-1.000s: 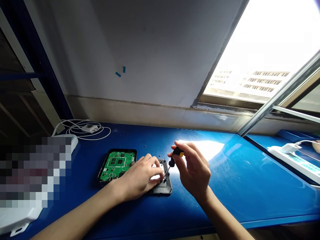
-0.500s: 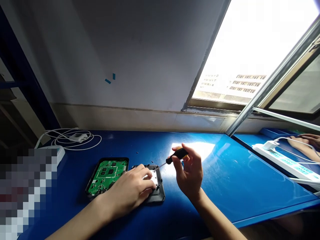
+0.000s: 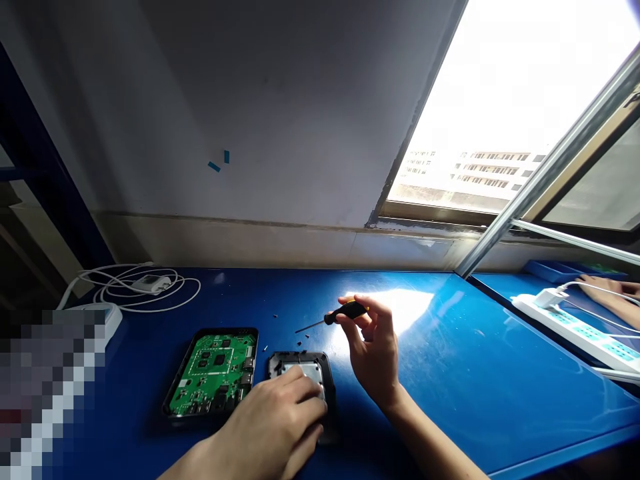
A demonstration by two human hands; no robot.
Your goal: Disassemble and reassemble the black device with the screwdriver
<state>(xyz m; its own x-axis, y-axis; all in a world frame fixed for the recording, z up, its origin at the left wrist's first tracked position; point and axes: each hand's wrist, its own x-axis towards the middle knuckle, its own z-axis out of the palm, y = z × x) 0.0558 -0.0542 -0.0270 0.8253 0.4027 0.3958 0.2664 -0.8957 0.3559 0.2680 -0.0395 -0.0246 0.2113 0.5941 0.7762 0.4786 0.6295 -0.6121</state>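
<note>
Black cover [image 3: 329,377] is lying beneath the left hand [image 3: 280,417], whose bent fingers are draping over it and over the silvery plate [image 3: 313,373] sitting inside. The fingertips are partly hiding, so whether they are pinching the cover or only pressing on it, I cannot tell. Up and to the right of the cover, the right hand [image 3: 374,350] is pinching the black-and-yellow handle of a screwdriver [image 3: 350,311] between thumb and fingers; its thin shaft is pointing left, apart from the cover. Near the tip, a few small screws [image 3: 299,343] are lying scattered on the blue tabletop [image 3: 450,400].

Just left of the cover, a green circuit board [image 3: 213,367] is resting in a black case [image 3: 175,387]. Farther left, an adapter [image 3: 150,285] is lying among loops of white cable [image 3: 199,293].

On the right, a white power strip [image 3: 575,330] is showing pale blue panels; any lettering there is staying too small to read. Beyond it, a co-worker's hands [image 3: 603,290] are reaching in, the frame edge cutting off the arms. The near side of the cover is sinking into shadow, and coarse blocks are masking the lower left corner.
</note>
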